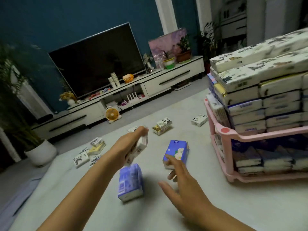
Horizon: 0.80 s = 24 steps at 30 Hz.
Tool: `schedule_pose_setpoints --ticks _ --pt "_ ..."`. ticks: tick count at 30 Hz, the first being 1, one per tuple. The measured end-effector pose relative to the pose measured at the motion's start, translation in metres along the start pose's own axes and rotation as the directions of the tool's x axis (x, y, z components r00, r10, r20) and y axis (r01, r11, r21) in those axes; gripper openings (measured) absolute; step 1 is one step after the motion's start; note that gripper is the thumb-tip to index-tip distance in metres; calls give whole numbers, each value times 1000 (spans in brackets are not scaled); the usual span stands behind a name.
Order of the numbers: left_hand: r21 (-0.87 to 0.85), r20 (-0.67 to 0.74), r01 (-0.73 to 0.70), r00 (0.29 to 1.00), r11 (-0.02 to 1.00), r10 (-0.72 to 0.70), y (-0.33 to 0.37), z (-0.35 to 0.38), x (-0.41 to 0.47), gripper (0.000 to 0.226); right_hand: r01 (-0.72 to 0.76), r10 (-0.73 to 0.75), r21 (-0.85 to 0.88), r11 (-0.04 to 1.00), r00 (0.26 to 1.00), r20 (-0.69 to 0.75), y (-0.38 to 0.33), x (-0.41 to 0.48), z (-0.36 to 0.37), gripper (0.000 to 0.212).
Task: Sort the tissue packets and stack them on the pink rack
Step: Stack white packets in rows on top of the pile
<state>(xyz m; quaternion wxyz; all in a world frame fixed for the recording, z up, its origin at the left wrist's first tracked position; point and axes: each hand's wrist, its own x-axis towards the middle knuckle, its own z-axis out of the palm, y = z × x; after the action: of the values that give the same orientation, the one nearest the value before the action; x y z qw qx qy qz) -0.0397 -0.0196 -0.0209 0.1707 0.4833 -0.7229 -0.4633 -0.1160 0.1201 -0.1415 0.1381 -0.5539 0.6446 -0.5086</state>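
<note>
My left hand (pixel 131 144) grips a white tissue packet (pixel 138 149) above the pale mat. A blue packet (pixel 130 182) lies just below it. My right hand (pixel 181 182) is open with fingers spread, its fingertips at the near end of a blue flowered packet (pixel 177 152). The pink rack (pixel 221 130) stands at the right, both of its shelves stacked with packets. Loose white and yellow packets lie farther off: a pair (pixel 162 126), a single one (pixel 199 120) by the rack, and a cluster (pixel 90 153) at the left.
A pale mat (pixel 166 214) covers the floor. Behind it stand a low white TV cabinet (pixel 166 80) with a television (pixel 98 60), a small orange fan (pixel 112 115) and a white plant pot (pixel 42 153) at the left.
</note>
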Motion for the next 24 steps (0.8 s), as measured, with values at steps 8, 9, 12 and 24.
schedule_pose_setpoints --ticks 8,9,12,24 --pt "158 169 -328 938 931 302 47 20 -111 41 323 -323 -106 940 946 21 -93 -25 -99 77" --pt "178 160 -356 930 917 330 52 27 -118 30 325 -328 -128 937 945 3 -98 -26 -110 65" --pt "287 119 -425 905 858 408 66 46 -130 40 284 -274 -173 943 958 82 -110 -36 -141 49" --pt "-198 402 -243 864 950 305 121 44 -107 67 94 -171 -322 942 960 -220 -125 6 -271 35"
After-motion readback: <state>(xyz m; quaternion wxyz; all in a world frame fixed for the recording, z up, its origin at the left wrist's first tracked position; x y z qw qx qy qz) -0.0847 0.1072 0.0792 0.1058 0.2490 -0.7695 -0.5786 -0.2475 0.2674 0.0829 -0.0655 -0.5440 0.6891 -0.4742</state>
